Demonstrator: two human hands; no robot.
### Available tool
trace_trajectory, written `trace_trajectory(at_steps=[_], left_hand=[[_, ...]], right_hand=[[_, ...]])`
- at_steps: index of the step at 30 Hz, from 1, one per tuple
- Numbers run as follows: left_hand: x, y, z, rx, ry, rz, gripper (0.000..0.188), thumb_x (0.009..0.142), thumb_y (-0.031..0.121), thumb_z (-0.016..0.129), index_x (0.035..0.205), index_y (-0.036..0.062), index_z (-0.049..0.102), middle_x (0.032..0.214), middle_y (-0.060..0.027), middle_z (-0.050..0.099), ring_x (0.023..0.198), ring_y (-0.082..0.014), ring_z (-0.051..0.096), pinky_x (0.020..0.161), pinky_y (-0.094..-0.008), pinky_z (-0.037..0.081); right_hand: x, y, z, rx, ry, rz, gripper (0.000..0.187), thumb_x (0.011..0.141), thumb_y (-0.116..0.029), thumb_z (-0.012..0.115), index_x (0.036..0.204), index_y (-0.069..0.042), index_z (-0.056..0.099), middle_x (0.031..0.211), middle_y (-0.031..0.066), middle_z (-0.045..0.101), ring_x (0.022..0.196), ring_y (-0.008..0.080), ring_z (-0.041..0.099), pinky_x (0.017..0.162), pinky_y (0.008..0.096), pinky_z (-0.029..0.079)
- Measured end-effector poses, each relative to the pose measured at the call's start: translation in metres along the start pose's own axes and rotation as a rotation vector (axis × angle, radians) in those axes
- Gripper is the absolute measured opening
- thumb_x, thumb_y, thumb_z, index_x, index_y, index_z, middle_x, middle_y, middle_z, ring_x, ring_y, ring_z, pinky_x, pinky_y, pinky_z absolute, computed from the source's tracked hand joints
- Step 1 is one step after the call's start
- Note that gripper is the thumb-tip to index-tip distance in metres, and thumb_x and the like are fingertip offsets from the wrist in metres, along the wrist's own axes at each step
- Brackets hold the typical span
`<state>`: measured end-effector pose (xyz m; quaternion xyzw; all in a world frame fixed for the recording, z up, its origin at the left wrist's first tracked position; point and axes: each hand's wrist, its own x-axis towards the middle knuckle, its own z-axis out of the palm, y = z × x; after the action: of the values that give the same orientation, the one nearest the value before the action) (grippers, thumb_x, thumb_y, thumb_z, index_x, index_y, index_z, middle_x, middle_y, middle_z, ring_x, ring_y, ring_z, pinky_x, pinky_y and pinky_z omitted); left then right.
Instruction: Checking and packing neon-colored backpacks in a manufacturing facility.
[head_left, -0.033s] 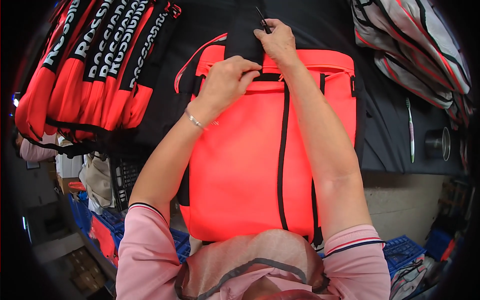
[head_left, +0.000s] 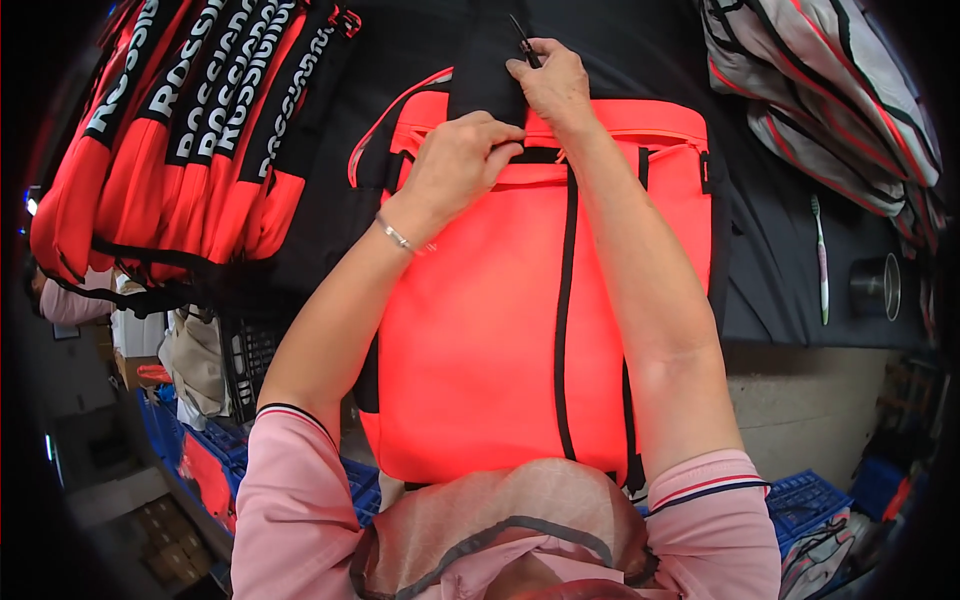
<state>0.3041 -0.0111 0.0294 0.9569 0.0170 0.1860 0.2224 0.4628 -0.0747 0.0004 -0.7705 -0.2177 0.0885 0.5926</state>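
The right hand (head_left: pixel 556 86) clamps a black tool (head_left: pixel 526 43). The left hand (head_left: pixel 450 165), grip unclear, touches a red bag (head_left: pixel 470 340) overhanging the worktop's (head_left: pixel 768 265) near edge.

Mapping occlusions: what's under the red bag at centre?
Black tabletop shows beside and beyond the red bag; whatever is directly beneath is covered, so can't tell.

black-covered table (head_left: pixel 768 285) | pale surface (head_left: pixel 810 400) below, right | white light (head_left: pixel 32 206), far left
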Motion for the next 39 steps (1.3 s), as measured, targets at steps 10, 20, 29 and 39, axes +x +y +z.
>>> trace_trajectory(at_steps=[10,20,29,39], left_hand=[[0.006,-0.003,0.029,0.160,-0.041,-0.057,0.014,0.090,0.018,0.064,0.093,0.0040,0.062,0.090,-0.0104,0.060,0.076,-0.0327,0.063,0.066,-0.0430,0.051],[-0.023,-0.008,0.008,-0.013,0.227,-0.097,0.008,0.096,0.006,0.055,0.096,-0.0019,0.056,0.085,-0.0108,0.056,0.071,-0.0186,0.063,0.064,-0.0298,0.050],[-0.082,-0.002,-0.041,-1.037,0.435,-0.599,0.017,0.102,0.019,0.055,0.101,0.0027,0.060,0.088,-0.0018,0.058,0.075,-0.0117,0.065,0.073,-0.0271,0.056],[-0.176,-0.005,-0.102,-0.371,0.335,-0.955,0.033,0.104,0.026,0.049,0.087,-0.0004,0.060,0.086,-0.0058,0.058,0.067,-0.0122,0.061,0.058,-0.0238,0.050]], right_hand=[[0.000,0.003,-0.001,0.023,-0.008,0.004,0.045,0.077,-0.021,0.072,0.117,-0.002,0.065,0.111,0.0180,0.070,0.105,0.0302,0.067,0.094,0.0363,0.050],[0.002,0.003,-0.002,0.005,-0.026,-0.004,0.043,0.078,-0.021,0.072,0.117,-0.003,0.065,0.112,0.0165,0.069,0.107,0.0297,0.066,0.097,0.0366,0.049],[0.006,0.013,0.010,-0.014,0.004,-0.100,0.045,0.076,-0.026,0.072,0.114,-0.004,0.067,0.112,0.0164,0.070,0.106,0.0294,0.067,0.095,0.0369,0.050],[0.010,0.000,-0.019,0.812,-0.163,0.128,0.027,0.087,-0.020,0.076,0.107,-0.009,0.060,0.070,-0.0073,0.046,0.048,0.0032,0.038,0.043,0.0211,0.030]])
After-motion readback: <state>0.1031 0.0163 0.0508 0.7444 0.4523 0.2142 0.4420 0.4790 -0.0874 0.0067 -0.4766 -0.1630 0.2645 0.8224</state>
